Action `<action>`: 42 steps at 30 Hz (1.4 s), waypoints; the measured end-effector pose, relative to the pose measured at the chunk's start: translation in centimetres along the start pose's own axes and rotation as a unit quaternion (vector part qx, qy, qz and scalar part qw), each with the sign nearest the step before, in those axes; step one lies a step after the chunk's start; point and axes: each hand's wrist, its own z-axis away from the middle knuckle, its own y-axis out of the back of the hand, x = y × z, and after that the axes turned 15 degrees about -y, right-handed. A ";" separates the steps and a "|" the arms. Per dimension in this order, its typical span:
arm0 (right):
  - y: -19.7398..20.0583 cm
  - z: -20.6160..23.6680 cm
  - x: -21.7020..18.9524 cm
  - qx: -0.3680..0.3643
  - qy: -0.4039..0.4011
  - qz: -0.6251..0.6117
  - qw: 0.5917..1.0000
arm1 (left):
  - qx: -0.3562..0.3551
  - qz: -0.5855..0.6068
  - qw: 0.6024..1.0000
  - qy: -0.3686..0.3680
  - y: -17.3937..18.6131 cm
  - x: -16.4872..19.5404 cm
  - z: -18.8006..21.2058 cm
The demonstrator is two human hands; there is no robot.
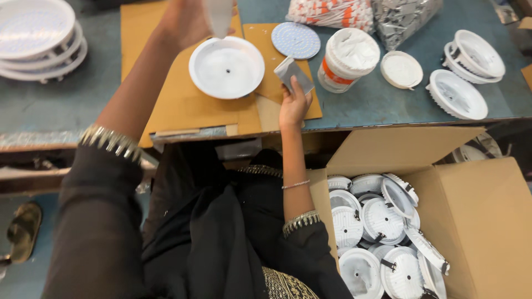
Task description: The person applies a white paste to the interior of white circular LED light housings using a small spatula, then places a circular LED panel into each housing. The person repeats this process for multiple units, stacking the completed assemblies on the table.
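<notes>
Gripping a white squeeze tube [218,16] nozzle-down, the left hand [185,21] hangs directly above a white round lamp housing [226,67] lying open-side up on a cardboard sheet [172,105]. The right hand [293,103] closes its fingers on a small grey card [291,72], just beside a white tub [347,58]; a cardboard box [476,210] of housings stands at lower right

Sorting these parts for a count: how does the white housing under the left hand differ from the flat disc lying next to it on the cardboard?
The white round housing is a dish with a raised rim and a small centre hole; the flat round disc has no rim. The housing is plain white inside; the disc is covered in small dots. The housing looks larger than the disc. The left hand holds a white tube above the housing; nothing touches the disc. Both are round and lie on cardboard.
</notes>
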 end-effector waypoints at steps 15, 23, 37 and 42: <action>-0.5 0.5 0.1 -0.020 0.009 0.071 0.997 | 0.251 0.119 0.952 -0.130 -11.7 8.9 21.9; -0.4 -0.4 0.9 0.006 0.032 0.113 0.993 | 0.309 0.174 0.924 -0.141 -10.7 7.4 19.5; -0.5 -5.5 -17.3 0.110 0.291 0.634 0.708 | 0.321 0.240 0.907 -0.130 -8.4 5.5 19.7; -2.3 -10.3 -24.6 -0.026 0.099 0.840 0.533 | 0.345 0.245 0.897 -0.126 -8.1 5.5 19.1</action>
